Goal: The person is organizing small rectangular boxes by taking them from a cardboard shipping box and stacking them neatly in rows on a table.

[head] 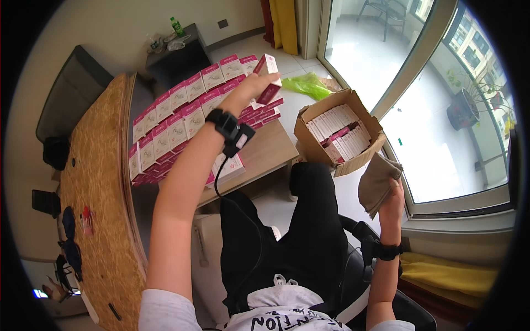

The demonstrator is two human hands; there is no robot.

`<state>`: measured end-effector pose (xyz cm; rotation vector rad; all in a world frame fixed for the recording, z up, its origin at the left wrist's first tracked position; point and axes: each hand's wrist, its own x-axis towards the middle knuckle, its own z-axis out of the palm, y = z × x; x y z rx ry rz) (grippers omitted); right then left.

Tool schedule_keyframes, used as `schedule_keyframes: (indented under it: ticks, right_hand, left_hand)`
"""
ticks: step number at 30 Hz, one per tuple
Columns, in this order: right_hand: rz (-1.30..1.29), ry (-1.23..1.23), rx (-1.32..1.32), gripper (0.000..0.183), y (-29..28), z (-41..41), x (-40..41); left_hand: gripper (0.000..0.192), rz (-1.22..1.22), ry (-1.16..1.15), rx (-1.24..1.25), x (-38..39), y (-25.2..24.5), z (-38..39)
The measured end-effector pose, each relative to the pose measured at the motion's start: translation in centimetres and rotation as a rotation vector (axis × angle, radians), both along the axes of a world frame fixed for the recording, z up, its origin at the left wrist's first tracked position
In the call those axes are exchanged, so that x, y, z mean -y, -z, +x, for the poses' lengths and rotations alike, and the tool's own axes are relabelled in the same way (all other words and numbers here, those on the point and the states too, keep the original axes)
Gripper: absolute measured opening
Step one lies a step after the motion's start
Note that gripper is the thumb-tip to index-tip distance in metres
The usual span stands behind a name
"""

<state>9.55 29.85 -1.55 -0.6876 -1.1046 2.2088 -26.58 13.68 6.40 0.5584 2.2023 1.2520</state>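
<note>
My left hand (253, 87) grips a magenta and white carton (269, 66) at the far right end of the stacked cartons (178, 95). These stand in rows and layers on a wood-topped table (269, 145). A folded brown cloth (374, 186) is held in my right hand (393, 198), out to the right. Between my hands, on the floor, an open cardboard box (362, 101) contains two rows of similar white and magenta cartons (339, 120). Partly behind my left forearm, a white carton (232, 167) lies near the table's front edge.
A green plastic bag (308, 85) lies behind the cardboard box. Sliding glass doors (414, 87) border the right side. To the left runs a large wood-patterned board (103, 186). A dark cabinet (196, 45) stands at the back, and a black cable (258, 252) hangs across my lap.
</note>
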Motion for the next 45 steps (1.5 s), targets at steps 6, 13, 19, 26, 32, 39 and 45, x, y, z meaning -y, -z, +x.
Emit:
schedule_keyframes:
  ticks: [6,13,19,26,32,39,45]
  right_hand:
    - [-0.112,0.072,0.05,0.036,2.8,-0.3,-1.7]
    - [-0.142,0.04,-0.024,0.035,3.6,-0.1,-2.6]
    - [-0.215,0.098,-0.009,0.034,3.9,0.4,-3.0]
    - [-0.176,0.141,0.025,0.033,3.9,0.8,-2.8]
    - [-0.11,0.072,0.039,0.032,4.1,0.4,-2.7]
    - [-0.103,0.086,0.065,0.031,3.9,0.5,-2.6]
    - [-0.083,0.045,0.022,0.031,3.8,0.1,-2.4]
  left_hand:
    - [0.053,-0.176,0.018,-0.215,-6.7,2.4,-8.0]
    - [0.059,-0.631,-0.176,-0.363,-10.1,6.8,-17.1]
    - [0.058,-0.936,-0.142,-0.631,-10.1,8.7,-16.3]
    - [0.053,-1.151,-0.09,-0.755,-11.3,7.6,-14.1]
    - [0.062,-0.837,-0.115,-0.784,-9.3,10.7,-17.4]
    - [0.061,-1.155,-0.149,-0.706,-11.7,10.0,-15.0]
    - [0.055,-1.116,-0.114,-0.826,-11.6,10.2,-16.4]
